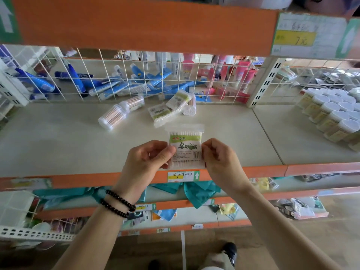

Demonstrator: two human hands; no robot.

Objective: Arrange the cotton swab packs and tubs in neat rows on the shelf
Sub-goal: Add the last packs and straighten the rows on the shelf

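Both hands hold one flat cotton swab pack (186, 145) with a green label upright over the front of the pale shelf (68, 145). My left hand (150, 158) pinches its left edge, my right hand (220, 158) pinches its right edge. Further back lie two more green-label packs (158, 114) (180, 100), overlapping. Two clear round tubs (113, 118) (134, 103) lie on their sides to the left of them. Another tub (190, 110) lies against the packs on the right.
A white wire grid (124, 78) backs the shelf, with blue and pink tubes behind it. Several white-lidded tubs (335, 117) stand in rows on the right shelf section. An orange shelf edge (136, 26) hangs overhead. Lower shelves hold teal packets.
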